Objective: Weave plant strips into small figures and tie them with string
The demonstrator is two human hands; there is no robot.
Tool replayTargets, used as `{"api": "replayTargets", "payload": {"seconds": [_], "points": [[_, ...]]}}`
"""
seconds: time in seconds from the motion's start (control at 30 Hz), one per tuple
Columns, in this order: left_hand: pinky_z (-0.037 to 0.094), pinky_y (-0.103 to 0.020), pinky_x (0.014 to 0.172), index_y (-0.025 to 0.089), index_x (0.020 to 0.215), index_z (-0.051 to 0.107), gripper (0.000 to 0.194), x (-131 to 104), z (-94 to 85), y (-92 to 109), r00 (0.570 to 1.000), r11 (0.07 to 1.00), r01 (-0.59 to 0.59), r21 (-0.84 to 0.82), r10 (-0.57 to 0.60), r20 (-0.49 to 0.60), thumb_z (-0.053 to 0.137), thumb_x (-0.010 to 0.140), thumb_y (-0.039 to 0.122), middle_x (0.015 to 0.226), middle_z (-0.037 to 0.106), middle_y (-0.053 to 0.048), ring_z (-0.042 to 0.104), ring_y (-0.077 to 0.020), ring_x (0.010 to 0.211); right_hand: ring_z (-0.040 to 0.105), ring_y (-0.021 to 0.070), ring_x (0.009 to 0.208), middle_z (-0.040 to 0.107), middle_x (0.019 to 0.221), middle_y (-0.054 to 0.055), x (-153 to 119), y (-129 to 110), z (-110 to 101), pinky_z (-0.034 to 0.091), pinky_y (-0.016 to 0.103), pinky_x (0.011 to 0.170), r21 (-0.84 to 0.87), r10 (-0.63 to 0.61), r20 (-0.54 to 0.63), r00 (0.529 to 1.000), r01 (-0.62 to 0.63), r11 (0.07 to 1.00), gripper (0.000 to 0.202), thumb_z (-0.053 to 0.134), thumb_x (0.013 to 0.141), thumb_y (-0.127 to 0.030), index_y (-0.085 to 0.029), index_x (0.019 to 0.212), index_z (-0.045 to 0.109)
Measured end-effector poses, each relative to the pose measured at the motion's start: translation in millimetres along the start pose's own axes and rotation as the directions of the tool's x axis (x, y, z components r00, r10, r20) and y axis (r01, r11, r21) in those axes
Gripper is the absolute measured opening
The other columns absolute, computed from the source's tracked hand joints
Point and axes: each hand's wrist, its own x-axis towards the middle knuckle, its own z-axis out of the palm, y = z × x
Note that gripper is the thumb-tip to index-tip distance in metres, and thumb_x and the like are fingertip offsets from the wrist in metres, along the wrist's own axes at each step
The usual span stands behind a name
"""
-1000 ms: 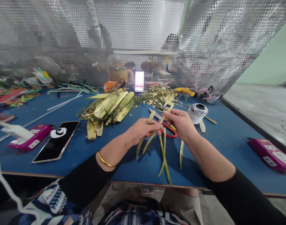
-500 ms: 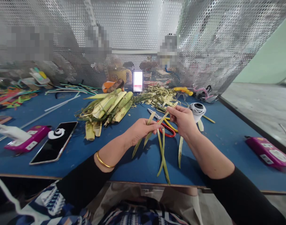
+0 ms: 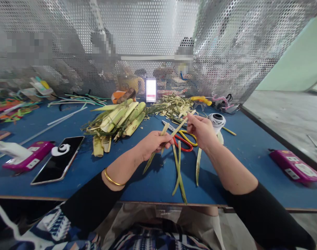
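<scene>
A dark phone [image 3: 56,162] lies on the counter [image 3: 80,175] with a white curl [image 3: 56,151] on it, beside a purple box [image 3: 39,155]. Another purple box [image 3: 297,166] sits at the right, before a perforated screen [image 3: 153,31].

Scissors [image 3: 171,128] shiny metal, handles [image 3: 186,150] glossy plastic, matt fibrous strips [image 3: 178,170] in front, smooth stalks [image 3: 134,116] left, perforated metal screen [image 3: 153,31] behind.

The right grip [image 3: 202,130] has drawn farther from the left grip [image 3: 155,143] — more pale strip [image 3: 179,127] between.
</scene>
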Motion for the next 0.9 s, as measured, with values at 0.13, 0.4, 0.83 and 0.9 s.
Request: {"api": "replayTargets", "payload": {"seconds": [0.13,0.4,0.83,0.9], "points": [[0.011,-0.021,0.041,0.013,0.065,0.061,0.023,0.7,-0.5,-0.7,1.0,1.0,-0.011,-0.011,0.011,-0.006,0.055,0.083,0.027,0.053,0.05,0.002,0.025,-0.003,0.039,0.047,0.0057,0.043,0.055,0.051,-0.004,-7.3,2.7,5.1,0.039,0.019,0.043,-0.028,0.185,0.282,0.941,-0.184,0.982,0.042,0.085,0.052,-0.046,-0.013,0.07,0.066],[0.01,-0.021,0.04,0.012,0.069,0.065,0.02,0.9,-2.5,-0.9,0.999,0.999,-0.028,-0.041,0.029,0.04,0.058,0.083,0.026,0.055,0.055,0.001,0.025,-0.0011,0.037,0.049,0.0064,0.045,0.058,0.057,-0.002,-0.2,4.5,-0.3,0.042,0.019,0.045,-0.053,0.108,0.1,0.989,-0.103,0.993,0.037,0.077,0.062,-0.048,-0.015,0.07,0.062],[0.008,-0.022,0.041,0.013,0.069,0.067,0.016,3.4,0.6,0.6,0.972,0.992,0.034,-0.12,-0.061,-0.225,0.06,0.08,0.021,0.06,0.049,0.002,0.028,-0.002,0.041,0.058,0.0147,0.051,0.059,0.049,0.002,-13.0,-2.0,7.3,0.037,0.025,0.053,-0.966,0.389,0.258,0.885,0.239,0.097,0.023,0.056,0.081,-0.03,-0.017,0.063,0.063],[0.008,-0.023,0.042,0.014,0.067,0.067,0.016,2.7,1.4,1.0,0.972,0.994,0.04,-0.1,-0.062,-0.228,0.06,0.08,0.021,0.054,0.04,0.004,0.025,-0.0028,0.041,0.057,0.0137,0.048,0.059,0.05,0.002,-9.9,-5.2,2.6,0.038,0.024,0.05,-0.957,0.417,0.255,0.872,0.165,0.24,0.023,0.055,0.082,-0.031,-0.017,0.065,0.063]]}}
